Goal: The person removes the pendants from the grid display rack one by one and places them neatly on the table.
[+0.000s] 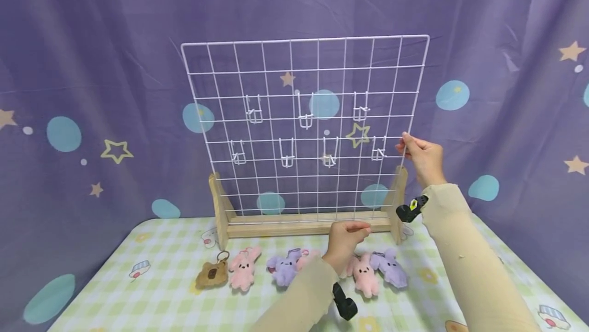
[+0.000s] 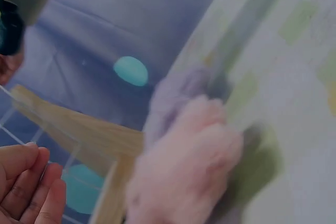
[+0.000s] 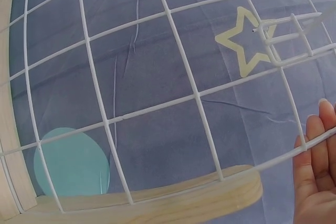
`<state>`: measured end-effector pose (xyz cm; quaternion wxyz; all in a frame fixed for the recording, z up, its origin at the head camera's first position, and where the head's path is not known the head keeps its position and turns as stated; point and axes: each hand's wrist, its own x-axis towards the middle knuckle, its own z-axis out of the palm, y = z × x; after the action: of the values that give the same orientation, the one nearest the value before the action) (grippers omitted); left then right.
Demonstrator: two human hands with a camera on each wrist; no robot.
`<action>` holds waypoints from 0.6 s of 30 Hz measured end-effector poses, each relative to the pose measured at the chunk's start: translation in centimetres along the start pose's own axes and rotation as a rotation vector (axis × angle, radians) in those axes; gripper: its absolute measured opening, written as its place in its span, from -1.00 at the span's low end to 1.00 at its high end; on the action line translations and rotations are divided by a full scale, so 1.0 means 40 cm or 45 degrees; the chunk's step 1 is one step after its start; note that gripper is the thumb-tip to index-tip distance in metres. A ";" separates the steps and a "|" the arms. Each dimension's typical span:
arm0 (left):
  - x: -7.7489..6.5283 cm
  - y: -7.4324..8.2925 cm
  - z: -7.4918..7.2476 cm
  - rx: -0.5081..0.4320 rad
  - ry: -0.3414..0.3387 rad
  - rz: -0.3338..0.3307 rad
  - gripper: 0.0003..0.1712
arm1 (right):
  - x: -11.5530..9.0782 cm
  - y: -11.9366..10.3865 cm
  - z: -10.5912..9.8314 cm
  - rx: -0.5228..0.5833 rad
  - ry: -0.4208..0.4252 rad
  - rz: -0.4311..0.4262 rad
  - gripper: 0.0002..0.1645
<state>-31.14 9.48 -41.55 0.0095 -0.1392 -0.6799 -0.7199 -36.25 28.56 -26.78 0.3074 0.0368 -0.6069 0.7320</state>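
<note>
A white wire grid panel stands upright in a wooden stand. My right hand grips the panel's right edge wire, thumb in front and fingers behind; the right wrist view shows those fingers at the wire. My left hand hovers above the plush keychains before the stand's base bar. Its fingers are loosely bent, thumb near the index finger, and I see nothing held. Below it lie a pink plush and a purple plush; my left hand and sleeve partly cover others.
Several white wire hooks hang on the grid in two rows. At the left lie a brown plush keychain, a pink bunny plush and a purple plush on the checked tablecloth. A purple curtain hangs behind.
</note>
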 end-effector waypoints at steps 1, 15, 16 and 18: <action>-0.002 0.009 -0.012 0.014 -0.010 0.012 -0.85 | 0.003 0.002 -0.002 0.004 0.000 0.000 -0.80; -0.031 0.130 -0.251 0.163 0.004 0.162 -0.76 | 0.020 0.003 -0.038 -0.383 0.007 -0.046 -0.66; -0.033 0.139 -0.276 0.203 0.027 0.177 -0.77 | 0.018 0.005 -0.048 -0.459 -0.030 -0.078 -0.62; -0.035 0.152 -0.330 0.256 0.081 0.206 -0.78 | 0.015 0.008 -0.072 -0.642 -0.106 -0.146 -0.53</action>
<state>-31.04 -4.17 -36.38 0.1029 -0.1690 -0.7346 -0.6490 -35.95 31.42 -27.55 0.3225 0.0235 -0.7794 0.5367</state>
